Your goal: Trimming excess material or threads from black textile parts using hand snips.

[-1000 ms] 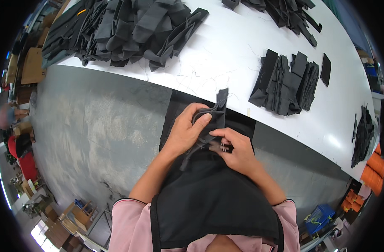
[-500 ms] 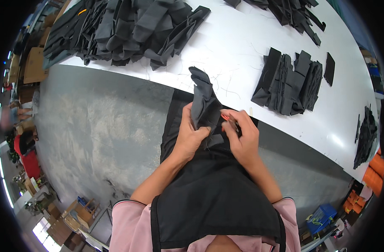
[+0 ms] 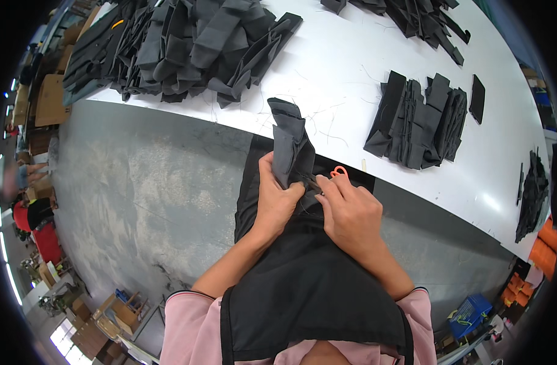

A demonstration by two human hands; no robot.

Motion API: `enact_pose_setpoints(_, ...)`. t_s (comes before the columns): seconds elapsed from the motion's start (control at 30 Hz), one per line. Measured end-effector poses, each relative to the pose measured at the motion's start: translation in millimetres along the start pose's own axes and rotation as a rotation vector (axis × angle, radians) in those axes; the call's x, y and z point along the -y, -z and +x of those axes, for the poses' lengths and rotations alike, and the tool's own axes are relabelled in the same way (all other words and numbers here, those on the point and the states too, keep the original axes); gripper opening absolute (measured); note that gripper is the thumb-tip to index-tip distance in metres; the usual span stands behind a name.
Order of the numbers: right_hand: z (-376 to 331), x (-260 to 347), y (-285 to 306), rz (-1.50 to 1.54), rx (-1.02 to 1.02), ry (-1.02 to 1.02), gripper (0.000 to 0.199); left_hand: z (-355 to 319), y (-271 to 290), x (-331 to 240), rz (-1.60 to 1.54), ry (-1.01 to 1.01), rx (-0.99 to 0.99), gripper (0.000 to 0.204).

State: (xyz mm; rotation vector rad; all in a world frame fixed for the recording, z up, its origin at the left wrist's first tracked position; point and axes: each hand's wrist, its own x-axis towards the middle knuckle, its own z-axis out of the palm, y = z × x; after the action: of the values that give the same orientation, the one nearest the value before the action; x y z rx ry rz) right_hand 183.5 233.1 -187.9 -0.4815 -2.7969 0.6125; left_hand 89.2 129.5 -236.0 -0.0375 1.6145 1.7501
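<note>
Grey floor [image 3: 144,164] spreads away at my left, past a brown carton [image 3: 51,100], and a white table [image 3: 339,79] slants across in front of the worker. On the table's left end sits one big heap [image 3: 187,48] of dark fabric.

Next comes the left hand [image 3: 277,198], thumb pressed over the lower part of one dark cloth [image 3: 287,143], pinching it firmly. That cloth stands up out of the grip, its long axis running away from the worker and leaning slightly left, so its free end shows against the table's near edge. Below it is the one black apron [image 3: 315,286].

Just right of the cloth is one pair of snips [image 3: 335,173] with an orange loop, aimed leftward, crosswise to the cloth. Their tip reaches the cloth's right edge, close by the left thumb; whether the blades are parted I can't tell. The right hand [image 3: 354,213] has its fingers wrapped about them. So the left hand has the cloth, the right is just beside it.

Further right I count one upper heap [image 3: 418,21], one stack [image 3: 418,125], one lone strip [image 3: 477,99], one far pile [image 3: 532,198]. Layers within them defy counting.
</note>
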Motion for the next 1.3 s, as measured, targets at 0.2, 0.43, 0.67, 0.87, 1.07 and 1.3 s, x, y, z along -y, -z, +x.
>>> enact_pose_setpoints(0.2, -5.4, -0.6, -3.1, -0.027, 0.059, -0.009, 0.029, -1.1, 1.4, 1.8, 0.016, 0.017, -0.007, 0.058)
enact_pose_setpoints(0.43, -2.2, -8.5, 2.3, 0.146, -0.041, -0.137, 0.027, 6.2, -5.9, -1.3, 0.005, 0.032, 0.028, 0.056)
enact_pose_setpoints(0.67, 14.9, 0.0, -0.5, 0.611, -0.132, -0.287, 0.023, 10.9, 17.9, -11.3, -0.027, 0.174, 0.084, 0.049)
enact_pose_setpoints(0.87, 28.7, 2.0, -16.2, 1.268, -0.237, -0.564, 0.023, 15.7, 1.4, -8.3, -0.179, 0.027, 0.363, 0.047)
enact_pose_setpoints(1.07, 20.9, 23.1, -20.3, 1.347, -0.227, -0.527, 0.018, 2.0, 5.4, -37.8, -0.297, -0.017, 0.434, 0.034)
enact_pose_setpoints(1.3, -1.0, 16.9, -26.0, 1.292, -0.001, -0.454, 0.029, 17.8, 7.6, -37.2, -0.425, -0.051, 0.453, 0.041)
